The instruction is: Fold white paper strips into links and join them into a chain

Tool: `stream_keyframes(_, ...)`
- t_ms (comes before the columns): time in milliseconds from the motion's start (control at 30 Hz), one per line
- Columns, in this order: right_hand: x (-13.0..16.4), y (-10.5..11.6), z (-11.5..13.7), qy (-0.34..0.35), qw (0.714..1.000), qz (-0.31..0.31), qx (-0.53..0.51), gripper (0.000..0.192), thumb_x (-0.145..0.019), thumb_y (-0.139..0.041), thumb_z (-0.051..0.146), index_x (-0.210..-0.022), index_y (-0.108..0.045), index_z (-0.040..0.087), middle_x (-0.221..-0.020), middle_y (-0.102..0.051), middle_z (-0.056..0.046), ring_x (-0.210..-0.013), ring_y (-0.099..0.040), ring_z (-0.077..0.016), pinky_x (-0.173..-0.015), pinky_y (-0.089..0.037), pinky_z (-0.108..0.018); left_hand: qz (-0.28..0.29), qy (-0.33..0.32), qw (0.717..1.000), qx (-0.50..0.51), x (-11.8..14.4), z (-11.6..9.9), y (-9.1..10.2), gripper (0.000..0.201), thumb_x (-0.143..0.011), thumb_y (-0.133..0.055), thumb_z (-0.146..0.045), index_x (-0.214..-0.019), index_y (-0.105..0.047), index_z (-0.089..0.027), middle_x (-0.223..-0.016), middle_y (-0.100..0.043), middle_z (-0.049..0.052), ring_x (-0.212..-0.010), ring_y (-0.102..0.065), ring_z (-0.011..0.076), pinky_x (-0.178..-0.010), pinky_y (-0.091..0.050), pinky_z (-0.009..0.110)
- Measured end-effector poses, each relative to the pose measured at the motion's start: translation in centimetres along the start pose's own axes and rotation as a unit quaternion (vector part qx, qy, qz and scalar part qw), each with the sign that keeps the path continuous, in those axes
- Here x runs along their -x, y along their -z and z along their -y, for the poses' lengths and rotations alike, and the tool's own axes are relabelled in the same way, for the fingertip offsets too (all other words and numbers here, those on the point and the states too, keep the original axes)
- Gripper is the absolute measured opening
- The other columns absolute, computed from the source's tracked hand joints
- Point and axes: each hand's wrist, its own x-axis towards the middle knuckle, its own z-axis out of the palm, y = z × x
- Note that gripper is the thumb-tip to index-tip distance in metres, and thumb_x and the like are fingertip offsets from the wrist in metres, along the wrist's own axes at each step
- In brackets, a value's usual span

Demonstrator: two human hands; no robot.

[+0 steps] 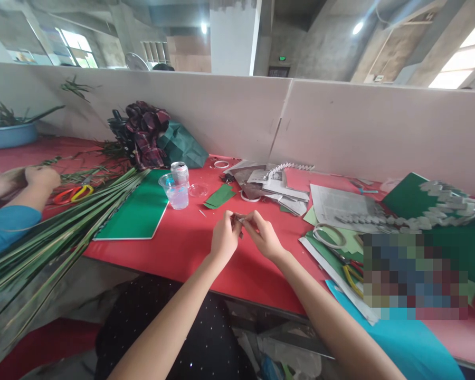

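Above the red table, my left hand (225,235) and my right hand (264,236) meet with fingertips closed. Pinched between them is a small folded strip of printed grey paper (241,220), mostly covered by my fingers, so its exact shape is unclear. Just beyond my hands lie green paper pieces (220,196) and a pile of cut newspaper (283,184). A chain of folded paper links (287,168) rests on that pile. To my right, scissors with red and yellow handles (353,274) lie beside a white ring (329,236).
A clear plastic cup (178,196) and a can (180,173) stand by a green board (132,216). Long green leaves (75,221) cross the left table edge. A co-worker's hands (41,178) work there near other scissors (73,195). A longer paper chain (449,208) lies right.
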Motion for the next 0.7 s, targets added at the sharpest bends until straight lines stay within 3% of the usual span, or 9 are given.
stream_keyframes(233, -0.1, -0.1, -0.1, 0.001, 1.000, -0.004, -0.023, 0.017, -0.092, -0.043, 0.038, -0.082, -0.041, 0.024, -0.095, -0.065, -0.006, -0.086, -0.064, -0.0182, -0.074, -0.049, -0.030, 0.001, -0.011, 1.000, -0.019, 0.0, -0.4, 0.4, 0.012, -0.091, -0.043, -0.030, -0.085, -0.045, -0.020, -0.059, -0.062, 0.000, -0.055, -0.059, 0.0165, -0.054, -0.037, 0.024)
stream_keyframes(333, 0.0, -0.1, -0.2, 0.002, 1.000, -0.007, -0.013, 0.017, -0.092, -0.042, 0.038, -0.082, -0.041, 0.024, -0.087, -0.065, -0.004, -0.082, -0.063, -0.0174, -0.072, -0.049, -0.029, 0.005, -0.012, 1.000, -0.011, -0.1, -0.3, 0.4, 0.009, -0.089, -0.045, -0.027, -0.084, -0.046, -0.020, -0.058, -0.061, 0.000, -0.055, -0.060, 0.0166, -0.054, -0.038, 0.025)
stream_keyframes(500, 0.1, -0.2, -0.3, 0.007, 1.000, 0.008, 0.018, 0.016, -0.092, -0.043, 0.036, -0.082, -0.042, 0.023, -0.076, -0.061, -0.001, -0.064, -0.056, -0.0133, -0.065, -0.047, -0.026, -0.009, 0.019, 0.996, 0.084, -0.5, 1.2, -0.1, 0.006, -0.082, -0.053, -0.020, -0.081, -0.047, -0.020, -0.063, -0.063, 0.000, -0.053, -0.060, 0.0153, -0.054, -0.042, 0.024)
stream_keyframes(700, -0.2, -0.2, -0.3, -0.005, 1.000, -0.028, 0.005, 0.018, -0.091, -0.044, 0.037, -0.081, -0.043, 0.022, -0.077, -0.060, -0.001, -0.070, -0.057, -0.0146, -0.067, -0.047, -0.027, -0.021, -0.008, 0.991, 0.134, -0.6, 1.5, -0.4, 0.008, -0.086, -0.047, -0.023, -0.083, -0.052, -0.018, -0.064, -0.062, 0.001, -0.055, -0.059, 0.0138, -0.054, -0.044, 0.023)
